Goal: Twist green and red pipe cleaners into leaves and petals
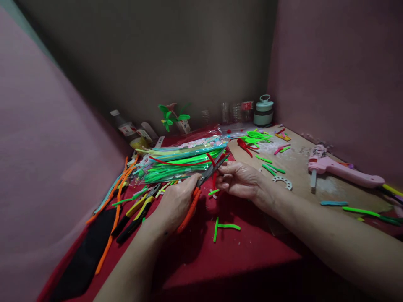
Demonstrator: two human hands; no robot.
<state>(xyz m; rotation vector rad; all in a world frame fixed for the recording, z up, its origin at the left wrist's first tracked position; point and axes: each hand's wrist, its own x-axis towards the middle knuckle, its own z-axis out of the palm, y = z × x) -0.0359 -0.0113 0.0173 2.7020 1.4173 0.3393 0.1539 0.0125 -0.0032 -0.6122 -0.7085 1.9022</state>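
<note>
My left hand is closed round the orange handles of a pair of scissors, whose blades point up and to the right. Between thumb and fingers, my right hand pinches a red pipe cleaner close to the blades. One part of the red stem shows above the blades and another hangs below them. Just behind lies a clear plastic pack of green pipe cleaners, with a long red one across it. Short green pieces rest on the red tablecloth below my hands.
Yellow-and-black pliers, orange pipe cleaners and a black flat item lie at the left. A pink glue gun rests on the brown board at the right. Bottles, a pipe-cleaner plant and a green jar stand along the back.
</note>
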